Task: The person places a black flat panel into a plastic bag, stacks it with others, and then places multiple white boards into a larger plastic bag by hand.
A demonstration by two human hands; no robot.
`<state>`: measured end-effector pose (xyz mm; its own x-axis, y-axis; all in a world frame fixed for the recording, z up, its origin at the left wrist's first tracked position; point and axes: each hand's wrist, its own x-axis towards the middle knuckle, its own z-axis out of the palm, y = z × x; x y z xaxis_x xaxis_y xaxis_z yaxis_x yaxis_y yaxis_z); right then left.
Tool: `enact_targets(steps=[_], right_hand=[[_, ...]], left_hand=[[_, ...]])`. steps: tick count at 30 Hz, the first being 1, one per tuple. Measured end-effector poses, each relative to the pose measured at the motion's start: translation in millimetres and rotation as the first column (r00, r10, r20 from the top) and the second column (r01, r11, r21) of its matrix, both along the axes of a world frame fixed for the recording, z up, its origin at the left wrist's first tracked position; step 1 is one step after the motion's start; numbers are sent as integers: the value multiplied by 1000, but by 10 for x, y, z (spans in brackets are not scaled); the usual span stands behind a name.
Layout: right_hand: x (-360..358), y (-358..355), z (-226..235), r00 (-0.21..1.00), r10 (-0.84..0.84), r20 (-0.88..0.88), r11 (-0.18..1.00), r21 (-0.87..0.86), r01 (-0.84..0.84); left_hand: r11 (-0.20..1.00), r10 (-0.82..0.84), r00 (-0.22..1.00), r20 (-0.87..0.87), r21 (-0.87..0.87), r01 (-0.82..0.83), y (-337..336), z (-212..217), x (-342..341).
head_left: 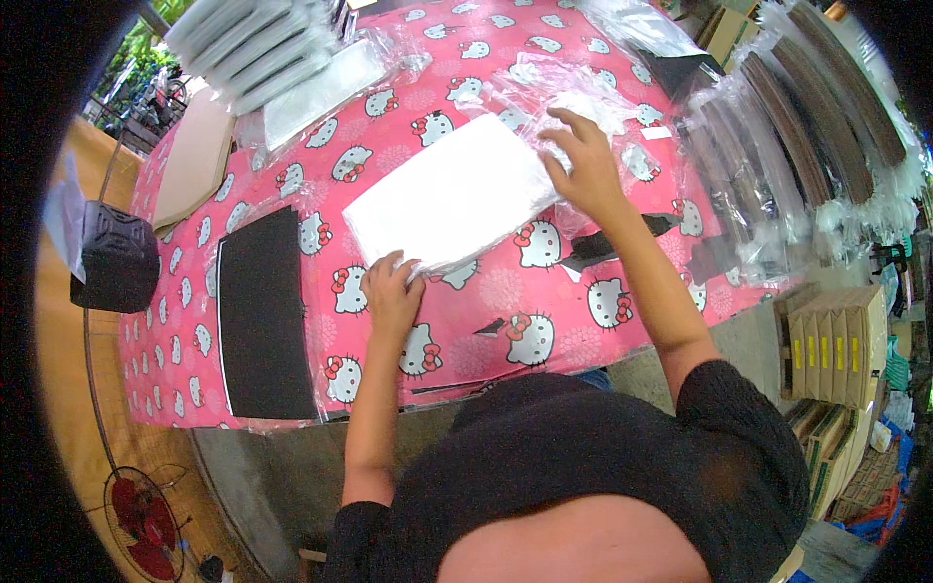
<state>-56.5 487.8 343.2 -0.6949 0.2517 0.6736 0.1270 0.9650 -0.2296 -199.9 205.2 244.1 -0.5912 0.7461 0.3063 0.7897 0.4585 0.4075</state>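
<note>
A white rectangular packet of sheets (452, 194), partly wrapped in clear plastic, lies slanted on the pink cloth in front of me. My left hand (391, 294) rests at its near left corner, fingertips on the edge and slightly apart. Over the packet's right end is my right hand (586, 170), its fingers spread and bent, with the thumb side closest to the white surface. Crumpled clear plastic (573, 97) spreads just beyond that hand. Whether the right fingertips touch the plastic, I cannot tell.
A black flat sheet (264, 316) in clear plastic lies at left. Stacked plastic-wrapped packs (258, 49) stand far left, beside brown board (194, 160). Dark wrapped stacks (787, 126) line the right side, above cardboard bundles (831, 345). Black scraps (617, 243) lie near my right forearm.
</note>
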Motion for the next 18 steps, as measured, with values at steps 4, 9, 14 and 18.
enact_targets(steps=[4,9,14,18], right_hand=[[-315,924,-569,769,-524,368,822,-17,569],[-236,1508,-791,810,-301,502,859,-227,460],[-94,1855,-70,975,-218,34,740,-646,187],[36,1729,549,941,-110,-319,544,-812,-212]], left_hand=[[999,5,999,-42,-41,-7,-153,4,-27],[995,57,996,-62,-79,-61,-631,84,-18],[939,169,919,356,-340,-41,-893,408,-74],[901,8,961,276,-418,112,-511,899,-207]])
